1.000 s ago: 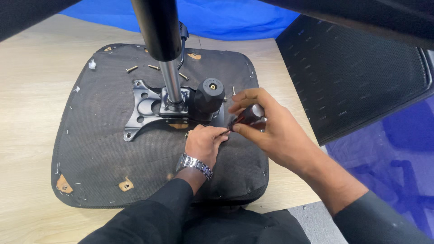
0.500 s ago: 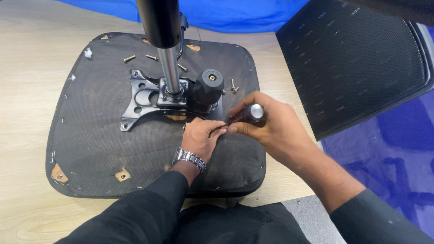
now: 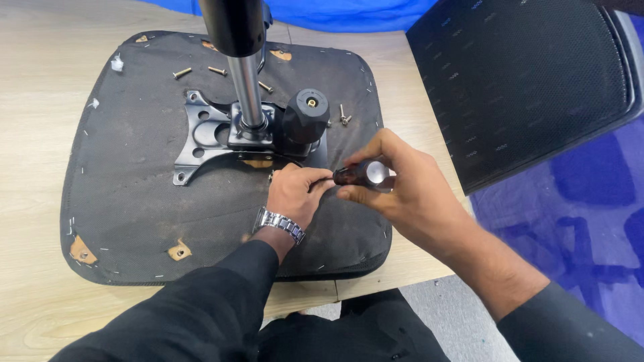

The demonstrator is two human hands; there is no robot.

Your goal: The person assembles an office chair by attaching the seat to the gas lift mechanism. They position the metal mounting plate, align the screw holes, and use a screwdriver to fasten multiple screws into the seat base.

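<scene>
An upturned chair seat (image 3: 134,174) covered in black cloth lies on a wooden table. A black metal mounting plate (image 3: 201,134) with a chrome gas cylinder (image 3: 247,87) and a black round knob (image 3: 305,121) is on it. My right hand (image 3: 402,188) grips a dark-handled screwdriver (image 3: 359,174), its shaft pointing left toward the plate's near right corner. My left hand (image 3: 295,194), with a metal wristwatch (image 3: 278,224), is closed around the tool's tip area; the tip and any screw there are hidden.
Several loose screws (image 3: 343,115) lie on the seat near the knob and more loose screws (image 3: 194,70) lie at the far left. A black mesh chair back (image 3: 523,80) stands to the right. Blue cloth (image 3: 577,208) covers the floor beyond the table's edge.
My view has shifted slightly. Both hands stay at the plate's near right corner, and the right hand has turned the screwdriver handle a little.
</scene>
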